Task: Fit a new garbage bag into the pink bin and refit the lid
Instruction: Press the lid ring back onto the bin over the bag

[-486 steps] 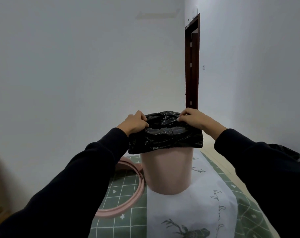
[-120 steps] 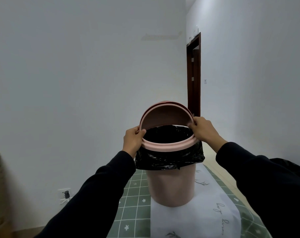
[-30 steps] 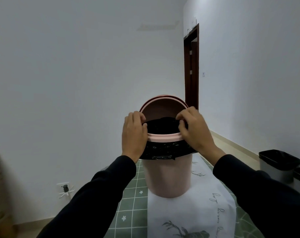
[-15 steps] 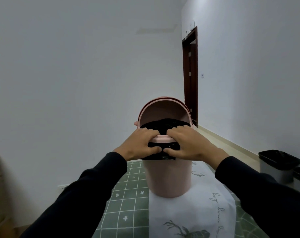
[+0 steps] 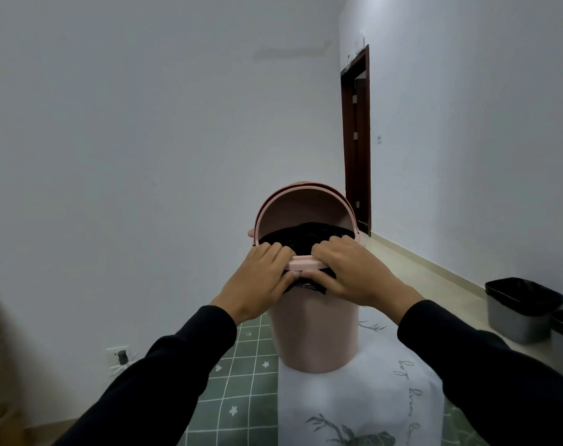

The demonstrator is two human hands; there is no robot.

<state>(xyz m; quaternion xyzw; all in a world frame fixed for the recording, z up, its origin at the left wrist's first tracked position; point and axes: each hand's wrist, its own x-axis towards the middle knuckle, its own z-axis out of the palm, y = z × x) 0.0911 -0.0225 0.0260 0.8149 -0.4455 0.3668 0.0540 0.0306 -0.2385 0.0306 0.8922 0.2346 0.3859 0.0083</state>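
The pink bin [image 5: 315, 336] stands on a table straight ahead. A black garbage bag [image 5: 305, 236] lines it, and a strip of bag shows under the rim at the front. The pink lid [image 5: 302, 263] sits on the rim with its flap [image 5: 302, 210] swung up at the back. My left hand [image 5: 257, 278] and my right hand [image 5: 354, 272] grip the lid's front edge side by side. Their fingers curl over the top and their thumbs lie underneath against the bag overhang.
The table has a green checked cloth [image 5: 241, 381] and a white runner [image 5: 338, 397]. A grey bin [image 5: 518, 310] with a black liner stands on the floor at the right. A dark door [image 5: 357, 140] is behind, a wall socket [image 5: 120, 355] low on the left.
Within the last second both hands slid from the sides of the lid to its front edge and came together there. The lid has settled lower on the rim.
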